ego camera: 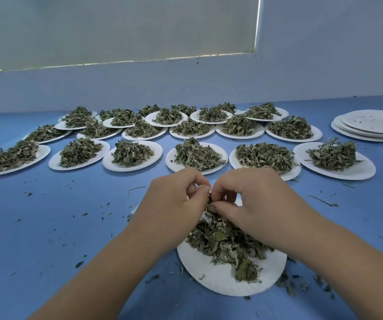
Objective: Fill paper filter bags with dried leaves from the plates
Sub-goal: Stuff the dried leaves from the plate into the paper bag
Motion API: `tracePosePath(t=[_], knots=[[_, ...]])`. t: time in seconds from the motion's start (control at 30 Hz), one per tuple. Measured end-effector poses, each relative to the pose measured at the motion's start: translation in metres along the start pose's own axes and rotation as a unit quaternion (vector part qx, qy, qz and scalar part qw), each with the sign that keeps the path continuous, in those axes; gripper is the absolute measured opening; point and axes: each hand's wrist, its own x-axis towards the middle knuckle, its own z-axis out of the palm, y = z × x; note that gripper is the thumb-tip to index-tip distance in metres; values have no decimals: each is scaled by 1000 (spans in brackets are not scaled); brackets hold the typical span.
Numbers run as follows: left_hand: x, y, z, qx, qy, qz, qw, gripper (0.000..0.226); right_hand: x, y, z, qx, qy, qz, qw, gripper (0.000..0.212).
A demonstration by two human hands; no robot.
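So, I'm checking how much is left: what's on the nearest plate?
A pile of dried leaves lies on the plate, its near part bare. The left hand and right hand cover its far side; the right pinches leaves, anything else beneath them is hidden.

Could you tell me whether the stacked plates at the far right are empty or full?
Empty: the stacked plates hold no pile; the top one shows bare white surface with only a few leaf crumbs.
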Motion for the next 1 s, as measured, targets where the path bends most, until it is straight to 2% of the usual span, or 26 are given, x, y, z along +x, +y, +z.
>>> tracePosePath(t=[0.3,0.63,0.83,1.0], knots=[[0,3,1,-4,8,-24,1000,18,-3,-1,-2,25,-2,-2,1000,21],[1,2,0,-40,15,-68,997,18,-4,-1,-4,39,21,-15,999,11],[-1,7,1,-53,3,-50,997,18,2,0,1,25,38,2,999,7],[-2,9,2,-51,-20,-32,998,18,5,1,6,27,57,49,997,21]])
